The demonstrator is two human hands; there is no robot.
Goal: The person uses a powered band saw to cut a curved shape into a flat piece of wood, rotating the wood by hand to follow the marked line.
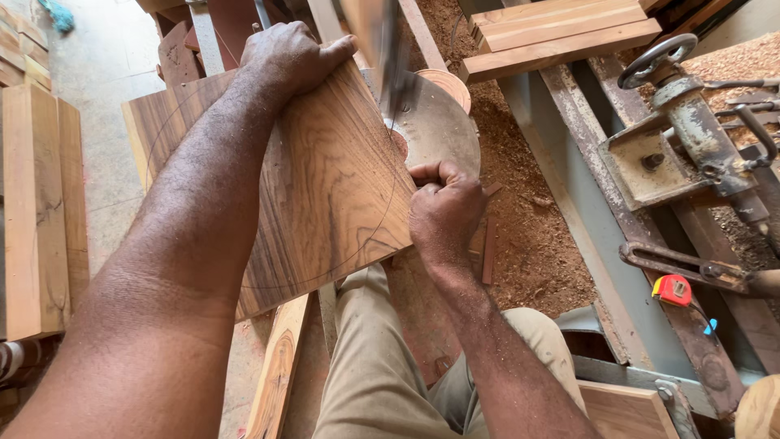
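Both hands [366, 134] gripping wooden board [325, 187]

My left hand [288, 57] pressed the far edge of the wood board [309, 179]. My right hand [443, 207] gripped its near-right edge by the saw blade [388, 57], above the round metal table [435, 122].

Concrete floor [101, 73] is seen at far left, lit by daylight. Pale planks [36, 203] are stacked on it. Sawdust [528, 236] is spread thick right of the floor, beside a grey steel rail [569, 195]. More planks [561, 32] are stacked above the sawdust. A rusty handwheel [656, 58] and red tape measure [673, 289] are seen past the rail.
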